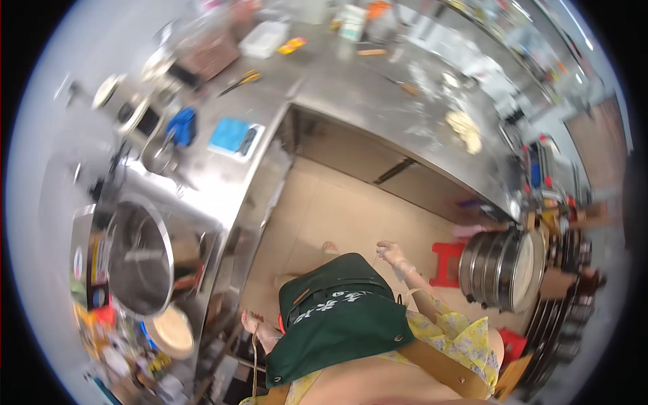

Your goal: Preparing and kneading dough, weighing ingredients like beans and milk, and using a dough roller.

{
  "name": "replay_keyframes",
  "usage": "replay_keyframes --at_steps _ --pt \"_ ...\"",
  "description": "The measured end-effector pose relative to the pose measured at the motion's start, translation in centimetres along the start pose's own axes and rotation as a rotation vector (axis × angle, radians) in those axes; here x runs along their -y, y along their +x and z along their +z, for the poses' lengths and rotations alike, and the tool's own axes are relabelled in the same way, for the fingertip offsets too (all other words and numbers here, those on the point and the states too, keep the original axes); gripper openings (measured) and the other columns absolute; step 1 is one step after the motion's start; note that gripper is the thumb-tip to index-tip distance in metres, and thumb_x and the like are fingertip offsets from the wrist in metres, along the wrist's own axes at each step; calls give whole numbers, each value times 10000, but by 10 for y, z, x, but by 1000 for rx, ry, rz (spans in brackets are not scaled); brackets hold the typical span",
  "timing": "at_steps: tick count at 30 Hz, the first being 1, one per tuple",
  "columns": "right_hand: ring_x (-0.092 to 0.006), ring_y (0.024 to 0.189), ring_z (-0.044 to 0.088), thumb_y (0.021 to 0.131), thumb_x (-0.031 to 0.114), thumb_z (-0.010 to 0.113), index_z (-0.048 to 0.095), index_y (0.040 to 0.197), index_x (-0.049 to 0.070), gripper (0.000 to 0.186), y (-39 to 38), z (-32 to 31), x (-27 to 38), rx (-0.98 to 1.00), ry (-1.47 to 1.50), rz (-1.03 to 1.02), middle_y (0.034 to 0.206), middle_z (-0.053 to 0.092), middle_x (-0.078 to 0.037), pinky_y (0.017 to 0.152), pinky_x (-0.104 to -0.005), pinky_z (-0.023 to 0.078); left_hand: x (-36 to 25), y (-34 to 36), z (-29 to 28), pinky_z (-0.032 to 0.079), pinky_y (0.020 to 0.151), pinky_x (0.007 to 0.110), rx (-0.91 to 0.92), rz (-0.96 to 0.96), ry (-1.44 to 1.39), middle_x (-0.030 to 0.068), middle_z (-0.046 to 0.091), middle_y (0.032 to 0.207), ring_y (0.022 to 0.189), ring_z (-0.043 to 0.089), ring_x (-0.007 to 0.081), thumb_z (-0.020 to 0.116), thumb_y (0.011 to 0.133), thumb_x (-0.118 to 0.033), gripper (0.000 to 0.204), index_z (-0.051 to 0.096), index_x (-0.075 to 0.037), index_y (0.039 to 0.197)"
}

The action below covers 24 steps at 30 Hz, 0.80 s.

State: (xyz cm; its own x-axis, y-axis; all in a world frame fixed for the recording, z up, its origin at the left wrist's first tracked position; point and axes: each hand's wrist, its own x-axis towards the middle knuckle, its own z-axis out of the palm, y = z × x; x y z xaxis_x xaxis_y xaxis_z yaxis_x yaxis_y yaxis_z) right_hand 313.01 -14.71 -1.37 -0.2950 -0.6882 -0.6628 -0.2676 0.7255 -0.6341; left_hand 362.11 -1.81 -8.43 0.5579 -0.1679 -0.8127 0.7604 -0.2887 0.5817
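My left hand (263, 331) is low beside my dark green apron (337, 324), close to the steel counter on the left. Its fingers look loosely apart, with nothing visible in them. A thin cord hangs past its wrist. Over the tiled floor, to the right of the apron, my right hand (393, 256) wears a clear glove. The fingers of that hand are bent a little, and I see nothing held. Neither hand touches the counters. A pale lump of dough (464, 131) lies on the floury far steel counter (324, 84), well beyond my right hand.
A red stool (443, 264) and a stacked round metal steamer (496, 270) stand at right. On the left are a deep steel bowl (162, 270) and a blue-topped scale (231, 137). Yellow-handled scissors (250, 76) and a wooden-handled tool (409, 88) lie on the counters.
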Motion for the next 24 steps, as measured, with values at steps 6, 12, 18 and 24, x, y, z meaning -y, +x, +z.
replay_keyframes --at_steps 6,12,18,24 --pt "-92 686 576 855 152 591 606 1178 11 353 12 -58 -46 -23 209 79 854 649 -38 611 -243 476 -9 -108 223 397 622 229 425 550 416 -25 498 801 691 457 72 533 870 -109 254 565 -87 1121" --pt "-91 702 590 849 179 606 635 1128 30 317 16 -105 -71 -208 485 68 864 660 -44 616 -243 479 32 -108 331 350 497 191 630 476 459 -42 474 732 572 420 50 499 866 -31 211 563 -90 1058" --pt "-135 721 603 850 223 594 624 1136 10 358 30 -150 -65 -333 613 213 885 663 -74 642 -262 482 113 -150 443 440 589 222 776 393 715 -26 536 841 669 502 75 544 883 -55 205 568 -82 1085" --pt "-142 785 623 904 264 547 598 1182 0 387 84 -217 -34 -468 699 204 924 673 -84 694 -273 497 184 -236 626 488 751 278 1063 410 701 43 541 1098 896 545 133 576 903 -113 307 525 -50 1199"
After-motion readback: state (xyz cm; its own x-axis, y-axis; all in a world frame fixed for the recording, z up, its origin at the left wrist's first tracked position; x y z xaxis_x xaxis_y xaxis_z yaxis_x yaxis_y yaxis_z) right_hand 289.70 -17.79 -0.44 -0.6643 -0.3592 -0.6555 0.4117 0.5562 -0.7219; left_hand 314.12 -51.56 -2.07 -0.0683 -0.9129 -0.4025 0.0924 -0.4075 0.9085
